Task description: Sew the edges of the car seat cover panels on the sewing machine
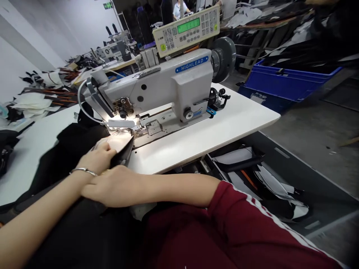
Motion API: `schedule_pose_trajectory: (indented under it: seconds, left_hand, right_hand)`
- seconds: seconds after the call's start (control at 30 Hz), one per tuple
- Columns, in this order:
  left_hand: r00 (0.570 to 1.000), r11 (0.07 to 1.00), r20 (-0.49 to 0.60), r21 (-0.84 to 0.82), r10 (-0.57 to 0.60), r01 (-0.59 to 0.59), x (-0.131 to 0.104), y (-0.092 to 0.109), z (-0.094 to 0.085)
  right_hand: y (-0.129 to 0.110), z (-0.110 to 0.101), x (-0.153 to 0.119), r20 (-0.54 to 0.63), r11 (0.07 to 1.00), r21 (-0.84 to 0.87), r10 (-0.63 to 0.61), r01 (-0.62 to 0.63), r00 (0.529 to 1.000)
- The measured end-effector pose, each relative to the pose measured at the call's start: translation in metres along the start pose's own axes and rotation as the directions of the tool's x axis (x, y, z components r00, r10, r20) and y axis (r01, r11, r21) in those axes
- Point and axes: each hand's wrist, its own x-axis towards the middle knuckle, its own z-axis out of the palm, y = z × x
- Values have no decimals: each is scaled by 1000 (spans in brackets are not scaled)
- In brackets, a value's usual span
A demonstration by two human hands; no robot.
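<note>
A grey sewing machine (157, 86) stands before me, its lamp lighting the needle area at the left end. Beneath the presser foot lies the edge of a black fabric piece (70, 145) with a pale layer (119, 140) on top. My left hand (98, 158), a bracelet at its wrist, grips this fabric just in front of the needle. Across and below the left wrist, my right hand (112, 186) is closed on the dark fabric; its fingertips are partly hidden. The rest of the black fabric hangs over the table edge toward my lap.
The machine sits on a white table (232, 116). A control panel (186, 30) with a green display tops it. Below right, a dark grey bin (280, 157) holds sewn pieces. A blue crate (291, 82) stands behind. Piled materials (36, 99) lie left; a person (179, 9) sits far back.
</note>
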Motion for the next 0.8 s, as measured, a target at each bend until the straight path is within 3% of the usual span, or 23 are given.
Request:
schedule_pose_trajectory:
  seconds: [0.13, 0.23, 0.8]
  left_hand:
    - [985, 985, -37, -48, 166, -167, -4, 35, 30]
    - [982, 976, -92, -129, 164, -175, -4, 43, 41]
    - [984, 962, 1, -213, 176, -172, 30, 36, 29]
  right_hand:
    - [3, 44, -48, 83, 997, 35, 65, -68, 994]
    - [5, 65, -62, 52, 997, 18, 68, -69, 996]
    - [39, 52, -47, 97, 995, 82, 52, -60, 994]
